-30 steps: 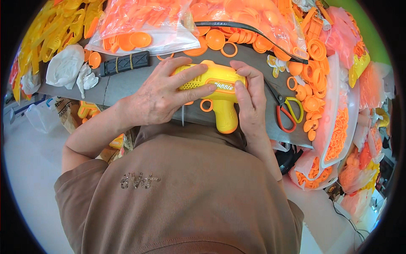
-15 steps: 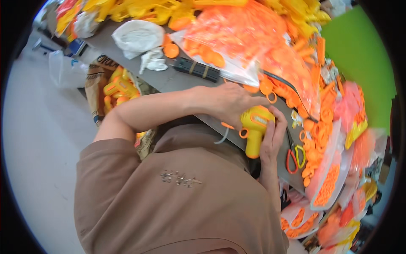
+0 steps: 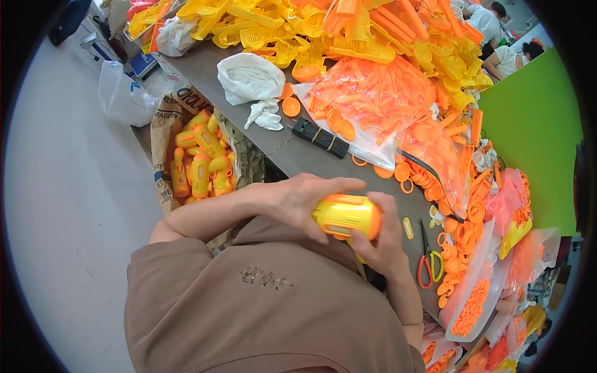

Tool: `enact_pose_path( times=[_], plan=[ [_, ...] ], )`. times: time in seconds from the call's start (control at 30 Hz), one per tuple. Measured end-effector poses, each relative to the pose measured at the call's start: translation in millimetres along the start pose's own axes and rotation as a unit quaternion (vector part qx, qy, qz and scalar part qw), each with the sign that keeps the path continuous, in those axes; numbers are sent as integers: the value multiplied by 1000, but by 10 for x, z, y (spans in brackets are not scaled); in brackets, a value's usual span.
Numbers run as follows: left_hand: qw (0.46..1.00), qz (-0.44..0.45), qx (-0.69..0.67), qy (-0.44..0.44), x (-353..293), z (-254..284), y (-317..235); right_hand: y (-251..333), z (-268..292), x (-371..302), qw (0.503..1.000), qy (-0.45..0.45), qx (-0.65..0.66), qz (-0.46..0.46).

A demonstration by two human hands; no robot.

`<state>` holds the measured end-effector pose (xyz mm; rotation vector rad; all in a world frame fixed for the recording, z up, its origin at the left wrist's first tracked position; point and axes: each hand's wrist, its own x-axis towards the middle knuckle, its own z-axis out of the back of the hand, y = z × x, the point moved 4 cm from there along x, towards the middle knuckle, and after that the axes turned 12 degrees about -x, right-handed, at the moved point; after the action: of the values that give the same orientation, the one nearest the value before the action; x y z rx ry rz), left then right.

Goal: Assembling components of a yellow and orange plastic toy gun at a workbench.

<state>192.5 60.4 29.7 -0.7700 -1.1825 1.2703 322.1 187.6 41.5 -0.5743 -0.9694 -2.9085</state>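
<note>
Between my hands, in front of my brown shirt, is a yellow-and-orange plastic toy hair dryer [image 3: 342, 216]. Its barrel lies sideways with the orange rim to the right, and part of the yellow handle shows below. My left hand [image 3: 300, 202] grips the barrel's left end, the index finger stretched out above it. My right hand [image 3: 384, 239] holds the orange end between thumb and fingers. On the grey table [image 3: 379, 189] to the right lie scissors [image 3: 428, 258] with red and yellow handles and a small yellow oval piece [image 3: 408, 228].
Left of the table, a brown paper sack [image 3: 165, 149] holds several similar toys. A black banded bundle [image 3: 320, 138], a white bag [image 3: 250, 79] and a clear bag of orange parts [image 3: 373, 99] lie beyond my hands. Yellow shells [image 3: 261, 31] pile at the back; a tub [image 3: 457, 329] stands right.
The toy has moved left and turned from handle-down to barrel sideways, its orange end facing right. My right hand has shifted onto that end. The view has tilted, showing more of the sack.
</note>
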Motion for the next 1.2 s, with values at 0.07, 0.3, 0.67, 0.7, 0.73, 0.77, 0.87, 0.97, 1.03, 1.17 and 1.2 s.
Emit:
enact_pose_path(
  times=[0.07,0.3,0.67,0.7,0.73,0.77,0.87,0.97,1.03,1.17,1.2],
  plan=[
    [993,108,-42,27,-145,87,38,37,-149,128,998,36,25,40],
    [959,236,-110,-116,-852,476,272,161,-723,520,991,122,58,9],
    [629,256,-482,-553,-2996,1288,1691,-58,-355,314,985,156,71,37],
    [632,255,-483,-550,-2895,1245,1833,-76,-316,312,986,143,77,35],
    [676,344,-239,-606,-2852,1274,1884,-93,-273,305,987,129,85,33],
    [669,406,24,-622,-2832,1300,1902,-105,-239,287,988,127,84,33],
    [729,259,263,-576,-2341,1463,1728,-223,-141,204,990,100,103,-10],
    [788,22,226,-573,-1070,1385,678,-326,-92,95,989,90,112,-36],
    [853,-112,255,-440,-188,1208,263,-316,-107,47,984,89,134,-71],
    [841,-151,430,-292,1242,1198,310,-295,-138,-5,987,89,119,-61],
    [827,-138,462,-290,1473,1262,354,-270,-102,-38,990,78,107,-58]
  ],
)
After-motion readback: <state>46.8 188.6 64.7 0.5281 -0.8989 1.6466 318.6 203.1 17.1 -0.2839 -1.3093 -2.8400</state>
